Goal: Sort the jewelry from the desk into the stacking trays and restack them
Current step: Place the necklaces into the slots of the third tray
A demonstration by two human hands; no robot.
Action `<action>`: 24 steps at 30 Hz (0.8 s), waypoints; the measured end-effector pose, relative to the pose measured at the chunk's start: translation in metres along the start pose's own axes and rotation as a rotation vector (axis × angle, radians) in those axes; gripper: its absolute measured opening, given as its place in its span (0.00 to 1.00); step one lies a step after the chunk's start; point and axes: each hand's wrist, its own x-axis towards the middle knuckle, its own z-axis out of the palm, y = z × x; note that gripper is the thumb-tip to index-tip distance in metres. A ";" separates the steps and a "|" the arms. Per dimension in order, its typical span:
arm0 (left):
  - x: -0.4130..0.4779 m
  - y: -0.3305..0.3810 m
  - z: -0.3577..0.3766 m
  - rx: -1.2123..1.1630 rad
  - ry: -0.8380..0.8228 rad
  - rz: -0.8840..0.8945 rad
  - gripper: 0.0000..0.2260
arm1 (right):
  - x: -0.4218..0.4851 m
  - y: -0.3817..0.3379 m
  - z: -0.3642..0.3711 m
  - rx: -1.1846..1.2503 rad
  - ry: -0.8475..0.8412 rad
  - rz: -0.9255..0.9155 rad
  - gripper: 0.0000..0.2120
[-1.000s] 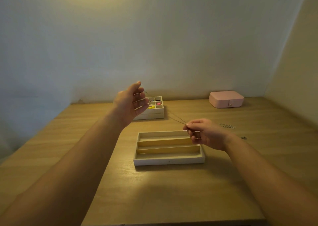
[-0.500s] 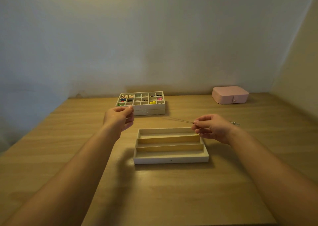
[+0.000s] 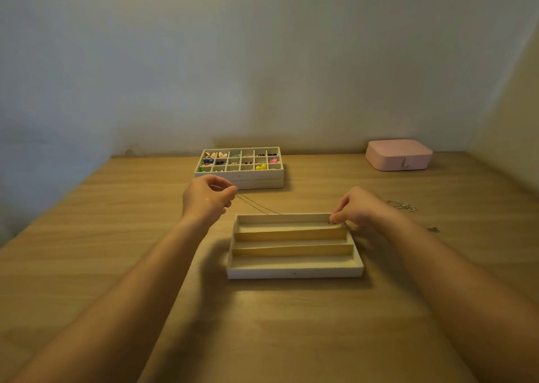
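A thin chain necklace (image 3: 256, 206) stretches between my two hands. My left hand (image 3: 207, 200) pinches one end just left of and above the white three-slot tray (image 3: 294, 271). At the right end of the tray's far slot, my right hand (image 3: 357, 207) pinches the other end down low. The chain slopes from the left hand over the tray's far rim into that slot. Behind, a white many-celled tray (image 3: 239, 175) with small colourful pieces sits stacked on another tray.
A shut pink jewelry box (image 3: 398, 155) stands at the back right of the wooden desk (image 3: 116, 236). Loose silver jewelry (image 3: 404, 206) and a small piece (image 3: 433, 229) lie right of my right hand. Walls close the desk at the back and right.
Both hands came down with the chain: the left from high in front of the celled tray to desk level, the right to the far slot's right end.
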 end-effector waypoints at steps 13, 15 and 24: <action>0.001 0.008 0.012 0.123 -0.081 0.169 0.04 | 0.004 -0.005 0.017 -0.267 0.118 -0.003 0.04; 0.000 0.010 0.013 0.147 -0.096 0.184 0.04 | 0.002 -0.004 0.019 -0.266 0.141 -0.005 0.05; 0.001 0.009 0.013 0.369 -0.238 0.224 0.04 | -0.003 -0.004 0.018 -0.241 0.222 -0.017 0.07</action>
